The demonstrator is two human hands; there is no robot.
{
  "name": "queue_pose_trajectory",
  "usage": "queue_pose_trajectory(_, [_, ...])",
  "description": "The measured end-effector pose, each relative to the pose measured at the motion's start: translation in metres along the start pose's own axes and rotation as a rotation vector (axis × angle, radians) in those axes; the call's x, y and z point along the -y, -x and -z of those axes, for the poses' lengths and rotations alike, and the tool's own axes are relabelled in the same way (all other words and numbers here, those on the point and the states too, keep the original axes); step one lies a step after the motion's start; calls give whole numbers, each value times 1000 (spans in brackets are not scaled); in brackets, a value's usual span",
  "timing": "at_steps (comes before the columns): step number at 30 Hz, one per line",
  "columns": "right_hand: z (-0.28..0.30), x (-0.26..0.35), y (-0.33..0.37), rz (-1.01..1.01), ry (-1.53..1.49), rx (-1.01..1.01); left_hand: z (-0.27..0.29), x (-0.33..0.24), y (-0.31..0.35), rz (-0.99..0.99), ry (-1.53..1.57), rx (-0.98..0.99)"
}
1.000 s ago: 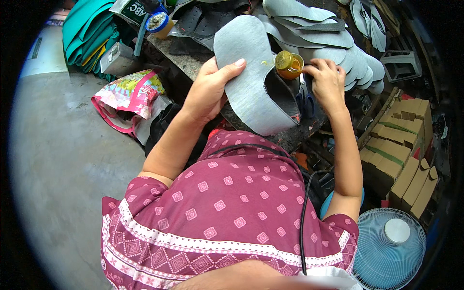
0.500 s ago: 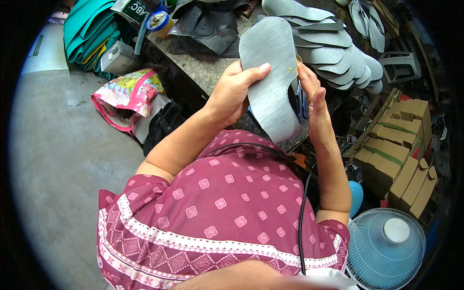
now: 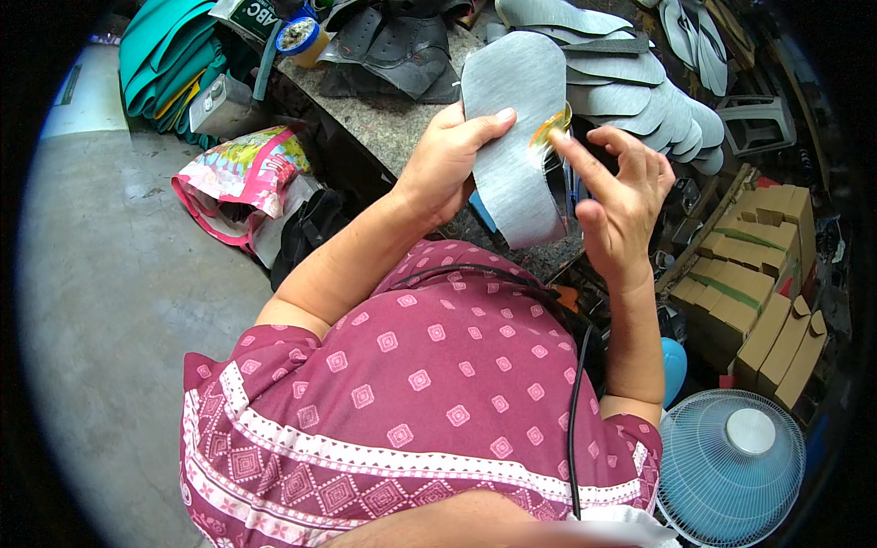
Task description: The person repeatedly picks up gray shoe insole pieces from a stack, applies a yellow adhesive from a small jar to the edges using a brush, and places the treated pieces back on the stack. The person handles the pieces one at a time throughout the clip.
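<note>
My left hand (image 3: 442, 166) is closed on a grey insole (image 3: 513, 160), thumb on its upper face and fingers underneath. The insole is held up over the work table, its wide end pointing away from me. On its right edge, near the narrow middle, sits a wet amber smear (image 3: 546, 131) that looks like glue. The index fingertip of my right hand (image 3: 625, 205) touches this smear. The other fingers of that hand are apart and loosely bent, with nothing in them. Behind the insole, a fanned stack of similar grey insoles (image 3: 630, 100) lies on the table.
Dark leather shoe uppers (image 3: 397, 50) lie on the stone-like tabletop (image 3: 375, 119), beside a tub with a blue rim (image 3: 301, 41). Leftward are green sheets (image 3: 169, 59) and a pink printed bag (image 3: 247, 187). Cardboard pieces (image 3: 749, 247) and a blue fan (image 3: 731, 470) stand to my right.
My right hand has turned and pulled slightly right, its index finger now on the insole's edge. The amber smear there has grown larger. The insole has tilted a little and shifted slightly right.
</note>
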State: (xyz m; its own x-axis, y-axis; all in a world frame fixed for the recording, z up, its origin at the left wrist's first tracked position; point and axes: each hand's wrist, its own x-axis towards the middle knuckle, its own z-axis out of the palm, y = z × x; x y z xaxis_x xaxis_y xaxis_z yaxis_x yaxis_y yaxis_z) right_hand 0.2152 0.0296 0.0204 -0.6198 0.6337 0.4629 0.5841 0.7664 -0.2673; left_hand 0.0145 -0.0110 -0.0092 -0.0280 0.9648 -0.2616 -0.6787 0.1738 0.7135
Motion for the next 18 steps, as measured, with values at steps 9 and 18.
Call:
queue_pose_trajectory(9, [-3,-6,5,34,-3,-47,-4,-1,-4,-6,-29,-34])
queue_pose_trajectory(18, [2,-11,4,137,-75,-25,-3,-4,-9,48,-70,-23])
